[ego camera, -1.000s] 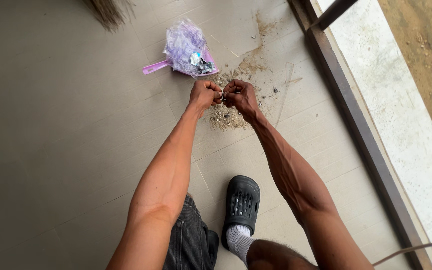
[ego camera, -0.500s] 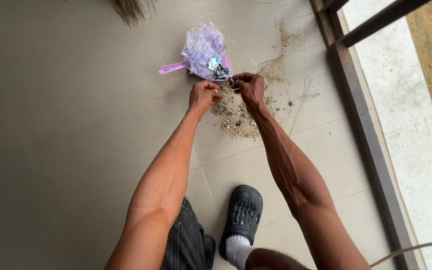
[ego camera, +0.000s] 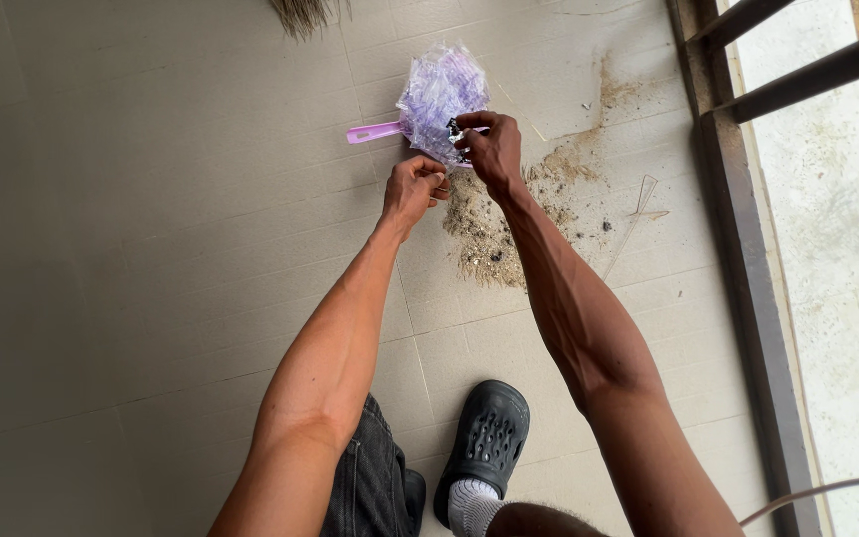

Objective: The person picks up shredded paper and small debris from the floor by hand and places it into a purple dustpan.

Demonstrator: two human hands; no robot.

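My right hand (ego camera: pixel 494 149) pinches crinkled plastic wrap (ego camera: pixel 439 89) on a purple dustpan (ego camera: pixel 375 131); left hand (ego camera: pixel 412 189) curled shut beside it, contents unclear. Wrap likely light, flimsy; the handle seems the firmest hold.

A pale purple, clear-wrapped bundle (ego camera: pixel 439 94) is showing a pink handle (ego camera: pixel 374 131). Grey tiled floor (ego camera: pixel 131 249) is bearing tan-brown dirt (ego camera: pixel 484 234); the clog (ego camera: pixel 489 436) is black, the sock (ego camera: pixel 469 502) white.

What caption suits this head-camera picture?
Both hands, left and right, reach a plastic-wrapped purple dustpan beside a dirt pile on floor tiles.
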